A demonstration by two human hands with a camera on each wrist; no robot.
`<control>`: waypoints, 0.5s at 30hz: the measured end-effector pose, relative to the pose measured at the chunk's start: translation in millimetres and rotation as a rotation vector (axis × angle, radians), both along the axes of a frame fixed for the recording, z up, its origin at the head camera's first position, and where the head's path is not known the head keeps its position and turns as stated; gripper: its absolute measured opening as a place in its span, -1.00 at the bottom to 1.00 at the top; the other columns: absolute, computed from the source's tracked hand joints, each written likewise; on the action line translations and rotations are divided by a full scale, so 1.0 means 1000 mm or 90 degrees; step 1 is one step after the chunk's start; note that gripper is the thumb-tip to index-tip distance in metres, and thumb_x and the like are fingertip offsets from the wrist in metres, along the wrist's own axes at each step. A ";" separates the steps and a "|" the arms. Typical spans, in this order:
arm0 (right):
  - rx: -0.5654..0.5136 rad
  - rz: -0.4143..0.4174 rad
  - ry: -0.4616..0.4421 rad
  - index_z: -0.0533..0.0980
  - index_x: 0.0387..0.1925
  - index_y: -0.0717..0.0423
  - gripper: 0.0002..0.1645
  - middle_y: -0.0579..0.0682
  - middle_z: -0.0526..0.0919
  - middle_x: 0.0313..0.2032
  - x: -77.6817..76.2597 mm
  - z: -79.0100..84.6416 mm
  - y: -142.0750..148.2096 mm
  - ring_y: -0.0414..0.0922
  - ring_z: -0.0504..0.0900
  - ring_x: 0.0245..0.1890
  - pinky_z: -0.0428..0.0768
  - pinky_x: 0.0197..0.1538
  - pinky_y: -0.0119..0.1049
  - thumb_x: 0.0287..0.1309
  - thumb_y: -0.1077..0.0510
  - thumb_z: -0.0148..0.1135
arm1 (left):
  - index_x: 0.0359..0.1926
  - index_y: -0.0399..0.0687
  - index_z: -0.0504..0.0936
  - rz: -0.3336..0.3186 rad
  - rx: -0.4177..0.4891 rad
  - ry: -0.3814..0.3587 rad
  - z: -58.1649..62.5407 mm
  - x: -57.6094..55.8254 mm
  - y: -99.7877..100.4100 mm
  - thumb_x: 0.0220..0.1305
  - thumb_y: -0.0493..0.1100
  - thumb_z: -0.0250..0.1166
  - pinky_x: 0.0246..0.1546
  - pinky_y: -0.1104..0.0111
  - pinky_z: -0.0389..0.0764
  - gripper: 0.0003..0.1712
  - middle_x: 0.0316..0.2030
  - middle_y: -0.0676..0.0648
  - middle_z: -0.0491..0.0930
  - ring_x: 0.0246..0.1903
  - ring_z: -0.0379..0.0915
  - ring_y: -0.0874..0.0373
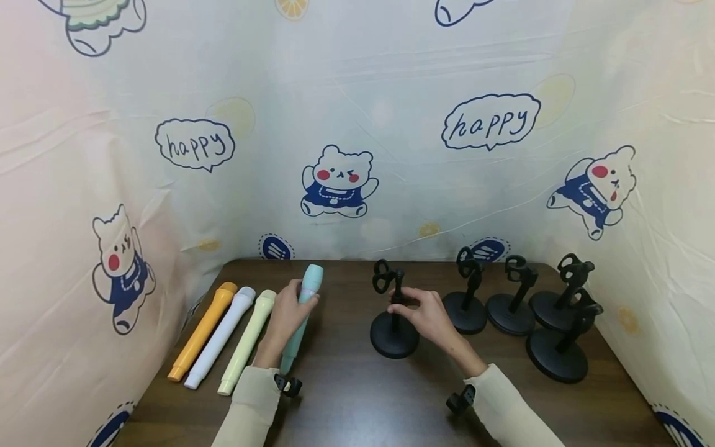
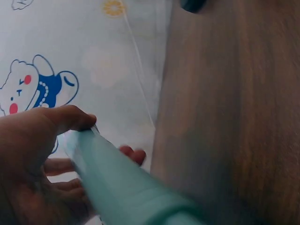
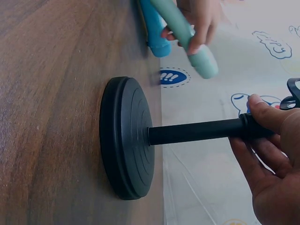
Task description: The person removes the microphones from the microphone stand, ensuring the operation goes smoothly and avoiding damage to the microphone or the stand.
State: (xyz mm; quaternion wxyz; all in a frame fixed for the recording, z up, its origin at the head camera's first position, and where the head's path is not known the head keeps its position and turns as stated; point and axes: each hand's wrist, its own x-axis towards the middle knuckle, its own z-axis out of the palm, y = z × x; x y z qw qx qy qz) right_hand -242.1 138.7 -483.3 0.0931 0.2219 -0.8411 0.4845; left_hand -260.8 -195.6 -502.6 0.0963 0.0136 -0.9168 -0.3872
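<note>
My left hand (image 1: 287,320) grips a mint-green toy microphone (image 1: 311,282) by its upper part, the rounded head pointing away. In the left wrist view the thumb and fingers wrap its end. My right hand (image 1: 427,313) pinches the post of a black microphone stand (image 1: 395,338) below its looped clip. The stand's round base stands upright at the table's middle. In the right wrist view, a blue microphone (image 3: 157,35) lies on the table beside the held one. Pale yellow (image 1: 246,344), whitish (image 1: 220,338) and orange (image 1: 202,332) microphones lie side by side left of my left hand.
Several more black stands (image 1: 511,313) are grouped on the right side of the brown table (image 1: 357,397). A pale printed cloth (image 1: 391,124) hangs behind and along both sides of the table.
</note>
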 end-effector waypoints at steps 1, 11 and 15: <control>-0.001 0.001 -0.001 0.76 0.02 0.01 -0.69 0.03 0.87 -0.08 0.000 0.001 0.000 -0.04 0.85 -0.02 0.80 0.07 -0.12 0.23 0.17 0.55 | 0.42 -0.38 0.43 0.007 -0.030 0.000 -0.002 0.000 0.000 0.39 0.00 0.43 -0.17 -0.01 0.74 -0.23 0.12 -0.42 0.66 -0.13 0.70 -0.19; 0.000 0.005 -0.006 0.77 0.02 -0.03 -0.70 -0.07 0.87 -0.08 0.001 0.002 0.000 -0.05 0.84 0.01 0.80 0.06 -0.16 0.25 0.14 0.53 | 0.10 -0.45 0.61 0.046 -0.284 -0.010 -0.012 0.003 0.002 0.27 0.08 0.53 -0.48 -0.05 0.67 -0.32 -0.30 -0.32 0.69 -0.44 0.66 -0.20; -0.003 0.004 -0.008 0.77 0.01 -0.02 -0.71 -0.06 0.87 -0.08 0.001 0.003 0.000 -0.05 0.84 0.02 0.80 0.06 -0.18 0.25 0.17 0.53 | -0.06 -0.43 0.61 0.052 -0.321 0.010 -0.014 0.004 0.004 0.22 0.01 0.57 -0.47 -0.13 0.67 -0.42 -0.39 -0.33 0.66 -0.44 0.66 -0.28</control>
